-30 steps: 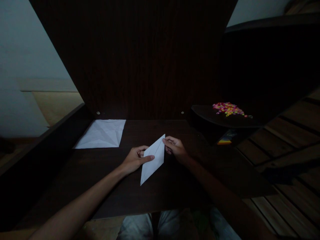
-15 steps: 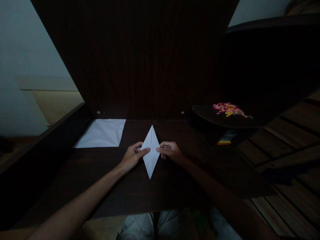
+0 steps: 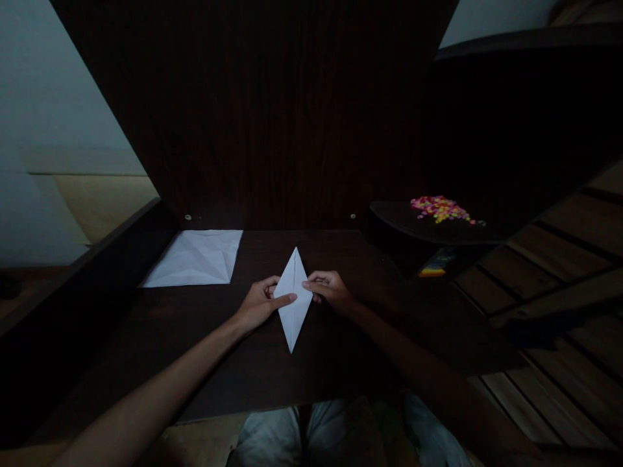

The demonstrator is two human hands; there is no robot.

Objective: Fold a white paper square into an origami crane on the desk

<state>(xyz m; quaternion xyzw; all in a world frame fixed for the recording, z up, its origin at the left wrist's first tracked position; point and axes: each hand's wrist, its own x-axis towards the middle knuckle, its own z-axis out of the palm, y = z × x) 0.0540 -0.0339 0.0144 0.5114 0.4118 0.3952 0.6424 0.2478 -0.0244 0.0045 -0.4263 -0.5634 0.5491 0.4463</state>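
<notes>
A white sheet of paper folded into a tall diamond (image 3: 293, 324) is held between my two hands, with a crease line running down its middle. My left hand (image 3: 260, 301) grips its left corner, thumb lying across the front and fingers curled behind. At the opposite corner my right hand (image 3: 331, 288) pinches the paper, its thumb a little higher than the left one. Parts of the fingers on both sides are hidden behind the paper.
A creased white sheet (image 3: 199, 259) lies at the back left of the dark wooden desk (image 3: 233, 383). On the curved shelf (image 3: 389, 217) to the right sits a heap of small colourful pieces (image 3: 440, 209). A raised side board (image 3: 97, 259) borders the left.
My right thumb has shifted slightly up and left on the paper, and my left thumb a little down and right. The camera view has moved slightly.
</notes>
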